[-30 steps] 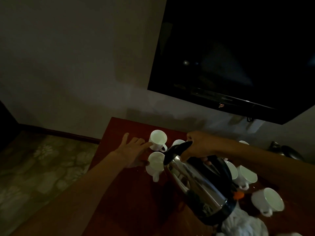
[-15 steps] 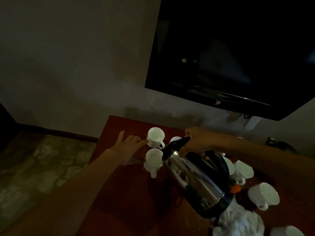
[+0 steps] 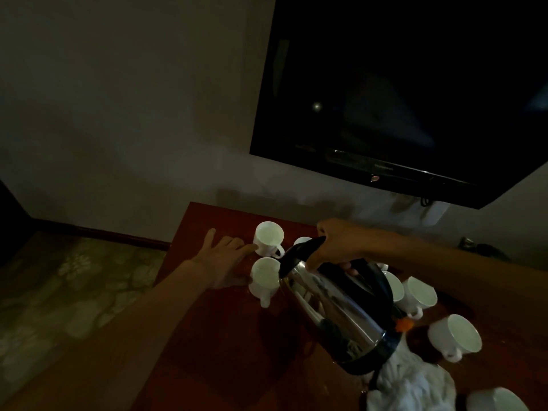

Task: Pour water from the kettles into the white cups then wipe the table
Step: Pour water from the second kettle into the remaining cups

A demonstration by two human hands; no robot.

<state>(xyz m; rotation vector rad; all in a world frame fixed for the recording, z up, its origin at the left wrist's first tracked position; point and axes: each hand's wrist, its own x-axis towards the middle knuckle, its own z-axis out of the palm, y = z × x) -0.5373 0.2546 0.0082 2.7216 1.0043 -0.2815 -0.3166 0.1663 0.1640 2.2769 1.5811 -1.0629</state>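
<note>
Right hand [image 3: 335, 244] curled round kettle [image 3: 335, 310] handle. Kettle tilted, long axis 4-to-10 o'clock, spout just above near cup [image 3: 264, 277]. Left hand [image 3: 219, 259] flat on table [image 3: 222, 336], fingers spread, holding nothing, at cup's 9 o'clock. Looks like pouring.

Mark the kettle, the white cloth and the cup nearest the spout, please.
kettle [image 3: 335, 311], head view, steel body.
white cloth [image 3: 412, 387], head view, crumpled middle.
cup nearest the spout [image 3: 264, 275], head view, inside.
</note>
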